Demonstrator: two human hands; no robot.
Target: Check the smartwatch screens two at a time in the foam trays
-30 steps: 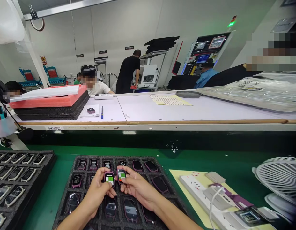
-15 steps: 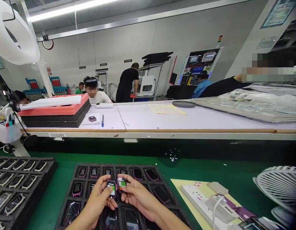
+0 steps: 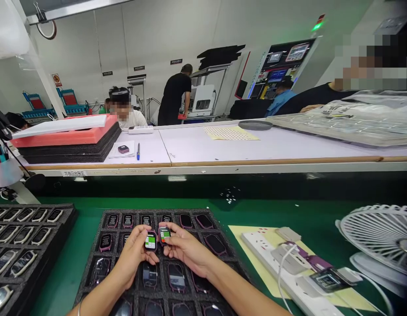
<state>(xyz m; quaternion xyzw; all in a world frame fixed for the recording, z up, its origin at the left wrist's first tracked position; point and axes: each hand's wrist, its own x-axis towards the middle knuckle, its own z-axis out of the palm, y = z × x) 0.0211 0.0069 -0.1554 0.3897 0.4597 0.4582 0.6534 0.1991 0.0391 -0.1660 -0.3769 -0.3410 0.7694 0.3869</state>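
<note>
Side by side and tilted up toward the person, two lit screens are held where both can apparently be read together. The left hand (image 3: 135, 245), fingers curled in, has a rounded-square, purple-edged watch body with a green-and-white screen (image 3: 150, 240) by its edges. The right hand (image 3: 183, 248), likewise partly closed, pinches a matching purple-edged watch body showing a touch of red (image 3: 164, 234), its thumb at the lower screen. Both are raised over a dark grey foam tray with square cells (image 3: 163, 281), probably so that any slip ends on padding.

That tray's twelve o'clock row holds purple-framed watches, several with lit text; nearer six o'clock they look dark. The cells seem meant to keep faces from rubbing. At nine o'clock, a second dark foam tray (image 3: 61, 232) carries pale-framed watches. Toward four o'clock, a long white plastic power strip (image 3: 256, 242) lies on yellow paper (image 3: 235, 233).
</note>
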